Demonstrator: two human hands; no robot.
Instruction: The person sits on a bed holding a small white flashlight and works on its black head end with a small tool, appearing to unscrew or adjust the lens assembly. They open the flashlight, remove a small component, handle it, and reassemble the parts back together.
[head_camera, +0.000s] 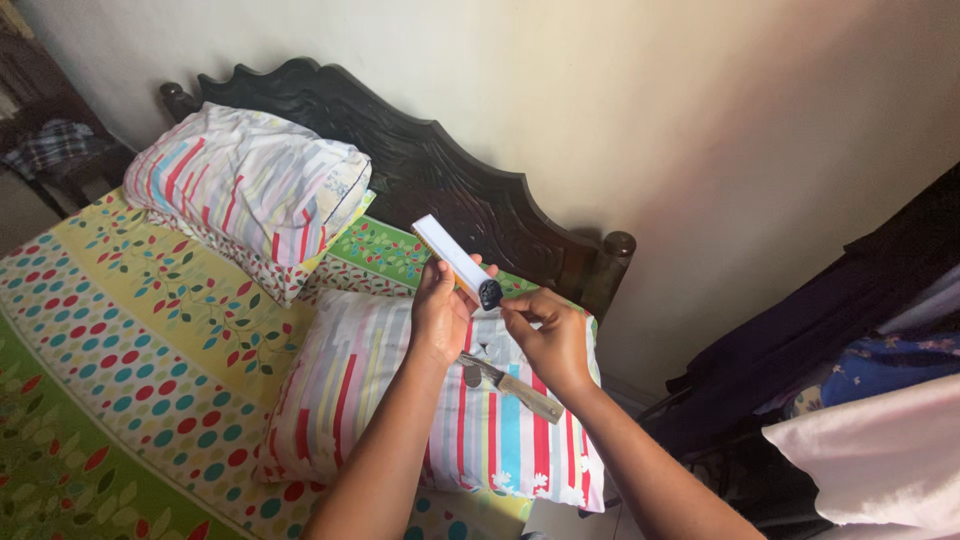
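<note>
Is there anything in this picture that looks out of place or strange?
Yes. A kitchen knife with a wooden handle lies on the striped pillow on the bed, below both hands; a blade on bedding is odd. The left hand holds a flat white and orange box.

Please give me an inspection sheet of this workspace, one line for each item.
Surface: bed with a dotted, leafy sheet.
Job's things: white and orange box in left hand; small dark object at the box's lower end, by right hand fingertips.
Clutter: knife on striped pillow; second pillow behind.
Hands: both raised over the pillow.
Cables: nothing seen.
Surroundings: dark headboard, wall, hanging clothes on the right.
</note>
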